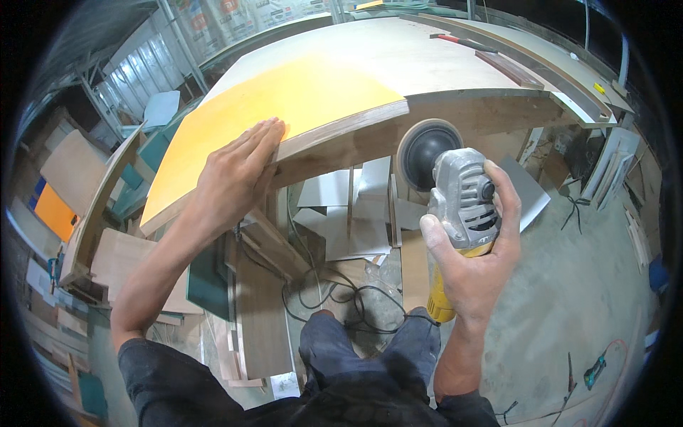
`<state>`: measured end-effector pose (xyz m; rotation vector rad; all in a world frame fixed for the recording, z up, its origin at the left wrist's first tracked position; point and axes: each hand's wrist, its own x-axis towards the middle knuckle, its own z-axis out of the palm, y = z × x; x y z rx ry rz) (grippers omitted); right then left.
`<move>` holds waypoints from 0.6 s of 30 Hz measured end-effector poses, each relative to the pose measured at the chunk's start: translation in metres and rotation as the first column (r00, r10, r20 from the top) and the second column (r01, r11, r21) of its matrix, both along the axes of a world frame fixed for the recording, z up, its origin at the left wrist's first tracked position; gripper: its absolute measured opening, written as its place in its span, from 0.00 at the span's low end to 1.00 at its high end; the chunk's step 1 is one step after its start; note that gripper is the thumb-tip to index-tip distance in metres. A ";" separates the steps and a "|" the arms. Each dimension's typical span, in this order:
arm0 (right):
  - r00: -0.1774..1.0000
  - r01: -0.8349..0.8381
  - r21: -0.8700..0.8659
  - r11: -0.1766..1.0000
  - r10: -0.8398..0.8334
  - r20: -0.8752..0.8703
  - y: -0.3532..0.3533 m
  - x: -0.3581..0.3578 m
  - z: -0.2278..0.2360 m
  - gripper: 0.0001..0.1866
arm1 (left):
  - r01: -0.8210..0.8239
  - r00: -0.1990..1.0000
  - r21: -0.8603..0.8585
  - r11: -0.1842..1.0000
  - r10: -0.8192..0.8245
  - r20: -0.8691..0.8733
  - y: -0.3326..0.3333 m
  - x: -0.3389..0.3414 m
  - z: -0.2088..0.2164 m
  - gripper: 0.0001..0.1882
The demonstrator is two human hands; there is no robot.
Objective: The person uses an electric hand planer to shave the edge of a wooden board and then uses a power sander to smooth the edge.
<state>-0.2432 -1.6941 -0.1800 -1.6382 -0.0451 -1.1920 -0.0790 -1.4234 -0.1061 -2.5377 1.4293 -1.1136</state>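
Note:
My right hand point(475, 263) is closed around a grey-and-yellow angle grinder point(466, 206), with the thumb and forefinger on its head. A round black backing pad with a pale rim point(430, 153) faces the worktable's wooden side, just right of the board's corner; whether it touches cannot be made out. My left hand point(245, 160) lies on a yellow-orange panel point(299, 89), fingers stretched flat near its pale, raw edge. Its thumb is hidden. The panel rests on the white worktable point(420, 53) and juts over the near side.
A dark cord point(359, 292) loops on the floor by my legs. Grey sheets point(348, 213) and planks point(262, 320) lie beneath the table. A red-and-black hand tool point(462, 41) is on the tabletop, while a teal tool point(596, 371) lies at lower right.

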 end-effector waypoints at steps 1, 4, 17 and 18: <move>1.000 -0.030 0.040 0.999 0.030 -0.008 0.003 -0.002 0.001 0.40 | 0.036 0.999 0.000 0.999 -0.036 -0.009 0.000 -0.002 0.001 0.30; 1.000 -0.020 -0.051 0.998 0.021 0.018 0.013 0.000 0.005 0.39 | 0.049 0.999 -0.010 0.999 -0.049 -0.007 0.012 -0.001 0.001 0.31; 0.995 -0.096 -0.264 0.960 0.085 -0.052 0.062 0.022 0.015 0.40 | -0.267 0.954 -0.091 0.960 0.276 0.119 0.032 -0.009 -0.020 0.35; 0.994 -0.099 -0.271 0.958 0.084 -0.066 0.067 0.023 0.016 0.40 | -0.259 0.953 -0.076 0.963 0.267 0.146 0.039 -0.004 -0.021 0.35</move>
